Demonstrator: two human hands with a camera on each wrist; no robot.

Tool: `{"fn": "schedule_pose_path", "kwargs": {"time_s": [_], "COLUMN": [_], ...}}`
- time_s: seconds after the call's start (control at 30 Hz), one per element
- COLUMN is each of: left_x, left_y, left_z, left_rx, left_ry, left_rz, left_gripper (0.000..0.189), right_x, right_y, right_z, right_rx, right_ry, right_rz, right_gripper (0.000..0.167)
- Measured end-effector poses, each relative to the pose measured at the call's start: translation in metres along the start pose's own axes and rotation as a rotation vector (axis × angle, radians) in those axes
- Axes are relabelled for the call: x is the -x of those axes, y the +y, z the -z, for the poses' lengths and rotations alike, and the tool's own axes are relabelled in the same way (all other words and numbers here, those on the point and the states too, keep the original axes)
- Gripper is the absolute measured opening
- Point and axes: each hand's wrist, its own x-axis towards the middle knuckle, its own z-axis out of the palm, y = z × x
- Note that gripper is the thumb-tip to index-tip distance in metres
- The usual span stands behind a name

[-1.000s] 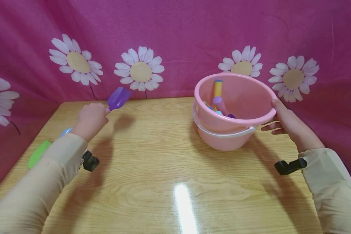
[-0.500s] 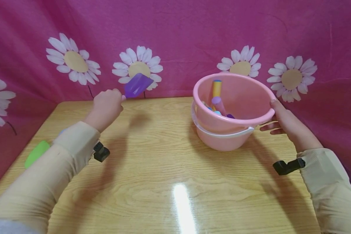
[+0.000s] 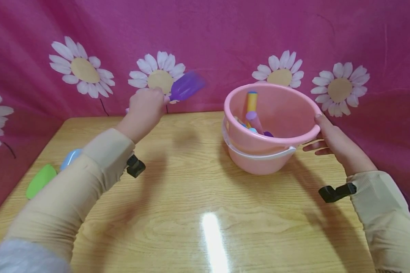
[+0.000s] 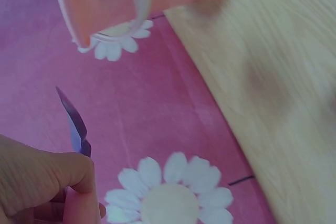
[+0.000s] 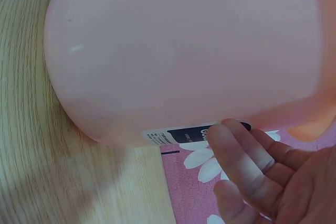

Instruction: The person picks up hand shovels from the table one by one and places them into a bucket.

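Note:
Raised above the back left of the table, my left hand (image 3: 145, 112) grips the pink handle of a purple toy shovel (image 3: 187, 86). Its blade points right and is blurred. In the left wrist view the shovel's blade (image 4: 76, 124) shows edge-on beyond the thumb. A pink bucket (image 3: 294, 117) with a white handle stands tilted at the back right. My right hand (image 3: 338, 142) holds its rim, thumb over the edge and fingers outside. The right wrist view shows those fingers (image 5: 236, 156) beside a label on the bucket's wall. Inside lie a yellow cylinder (image 3: 251, 102) and a purple-pink one (image 3: 254, 121).
A green item (image 3: 41, 181) and a light blue one (image 3: 71, 157), partly behind the left sleeve, lie at the left of the wooden table (image 3: 191, 182). A magenta cloth (image 3: 218, 38) with daisies stands behind and at both sides.
My left hand has moved right and up with the toy shovel, towards the bucket. The light blue item shows more beside the sleeve. My right hand and the bucket have stayed put.

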Motion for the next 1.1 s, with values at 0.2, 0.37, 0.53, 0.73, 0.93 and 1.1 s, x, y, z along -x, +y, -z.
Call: {"fn": "schedule_pose_path", "kwargs": {"time_s": [0.2, 0.37, 0.53, 0.73, 0.93, 1.1], "left_x": [-0.010, -0.016, -0.031, -0.085, -0.046, -0.034], "left_y": [0.016, 0.031, 0.041, 0.033, 0.076, 0.096], "left_z": [0.010, 0.019, 0.017, -0.045, 0.025, 0.045], "left_rx": [-0.025, -0.028, -0.005, -0.103, -0.146, -0.188], "left_ry": [-0.011, -0.056, -0.089, -0.127, -0.140, -0.115], "left_rz": [-0.005, -0.012, -0.050, -0.059, -0.108, -0.175], "left_gripper": [0.020, 0.017, 0.016, 0.019, 0.026, 0.033], "right_x": [-0.001, -0.002, -0.001, 0.000, 0.000, 0.000], "right_y": [-0.002, -0.003, -0.002, -0.002, -0.003, -0.003], "right_z": [-0.002, -0.002, -0.001, -0.001, -0.004, -0.004], "right_rx": [-0.011, -0.006, 0.008, -0.007, 0.001, -0.002], "right_ry": [0.002, 0.006, 0.006, -0.004, 0.035, 0.034], "right_rz": [-0.009, -0.026, -0.037, -0.030, -0.029, -0.023], "right_gripper": [0.061, 0.064, 0.066, 0.061, 0.066, 0.066]}}
